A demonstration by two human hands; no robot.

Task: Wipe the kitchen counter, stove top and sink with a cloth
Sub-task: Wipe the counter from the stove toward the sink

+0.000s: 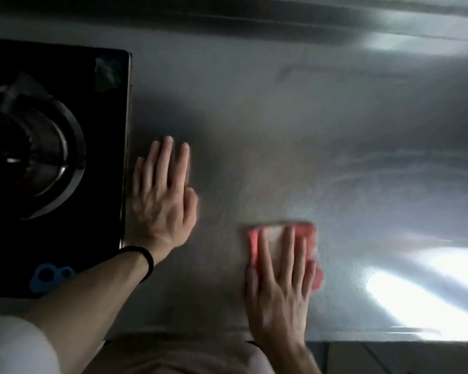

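Observation:
A steel kitchen counter (295,125) fills most of the view. My right hand (280,287) lies flat with straight fingers on a folded red and white cloth (307,233), pressing it onto the counter near the front edge. My left hand (162,195) rests palm down on the bare counter, fingers straight, just right of the black stove top (103,163). A black band circles my left wrist. The burner ring (52,157) shows on the stove at the left. No sink is in view.
The counter's front edge (389,338) runs below my right hand. A raised steel ledge (281,25) lines the back. A blue knob-like part (49,276) sits at the stove's front. Bright glare lies on the counter at the right.

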